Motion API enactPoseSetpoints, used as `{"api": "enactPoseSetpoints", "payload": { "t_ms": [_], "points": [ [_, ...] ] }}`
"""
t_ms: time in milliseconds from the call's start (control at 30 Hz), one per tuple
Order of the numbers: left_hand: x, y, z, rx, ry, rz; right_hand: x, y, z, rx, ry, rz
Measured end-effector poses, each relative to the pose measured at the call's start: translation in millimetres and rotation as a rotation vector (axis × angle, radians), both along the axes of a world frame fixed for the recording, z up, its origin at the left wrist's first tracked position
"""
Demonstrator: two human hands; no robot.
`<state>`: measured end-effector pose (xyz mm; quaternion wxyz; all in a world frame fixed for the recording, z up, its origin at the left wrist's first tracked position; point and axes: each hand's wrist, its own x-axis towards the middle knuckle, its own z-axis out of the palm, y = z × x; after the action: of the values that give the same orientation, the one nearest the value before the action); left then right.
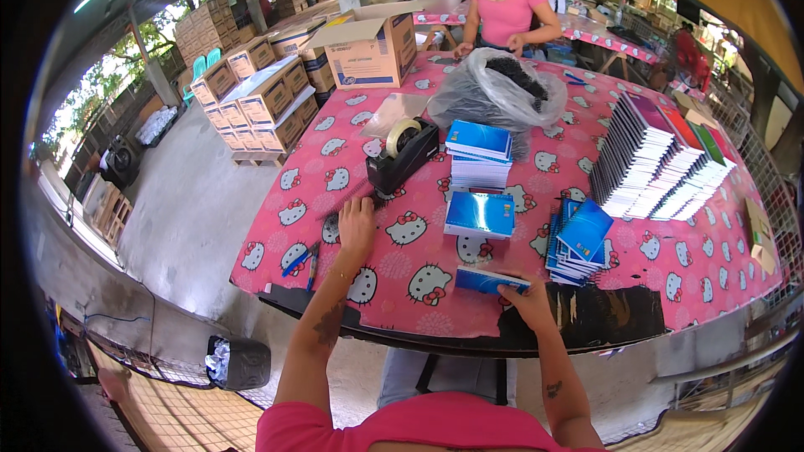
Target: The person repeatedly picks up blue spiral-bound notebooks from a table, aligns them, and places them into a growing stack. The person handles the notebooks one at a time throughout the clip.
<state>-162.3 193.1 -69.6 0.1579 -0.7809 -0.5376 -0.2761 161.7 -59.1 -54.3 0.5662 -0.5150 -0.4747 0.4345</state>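
Note:
My right hand [529, 303] grips a small blue notebook [490, 279] by its right end, near the table's front edge. My left hand [358, 224] reaches forward, fingers stretched out on a flat, darker pink, see-through patch [339, 200] that I cannot make out clearly. Just beyond those fingers stands a black tape dispenser [402, 159] with a roll of clear tape. Blue notebooks lie ahead of my right hand in a near stack [479, 214] and a taller far stack [479, 146]. To its right, a fanned pile of spiral notebooks [579, 238] leans unevenly.
Tall spiral-notebook stacks [641, 155] fill the right side. A big clear plastic bag [494, 92] holding dark material sits at the back, before a person in pink [509, 12]. An open carton [368, 50] stands back left; pens [306, 264] lie left. The front edge is torn black [620, 310].

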Motion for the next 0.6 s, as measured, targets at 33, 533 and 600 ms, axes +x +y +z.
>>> {"api": "enactPoseSetpoints", "payload": {
  "t_ms": [33, 533, 600],
  "points": [
    [5, -11, 7, 0.058, -0.013, 0.000, 0, -1, 0, -0.039, 0.018, -0.009],
    [6, -27, 5, -0.332, 0.001, 0.057, 0, -4, -4, -0.051, 0.061, 0.036],
    [19, -48, 0, -0.250, 0.079, 0.011, 0, -2, -6, -0.054, 0.065, 0.051]
  ]
}}
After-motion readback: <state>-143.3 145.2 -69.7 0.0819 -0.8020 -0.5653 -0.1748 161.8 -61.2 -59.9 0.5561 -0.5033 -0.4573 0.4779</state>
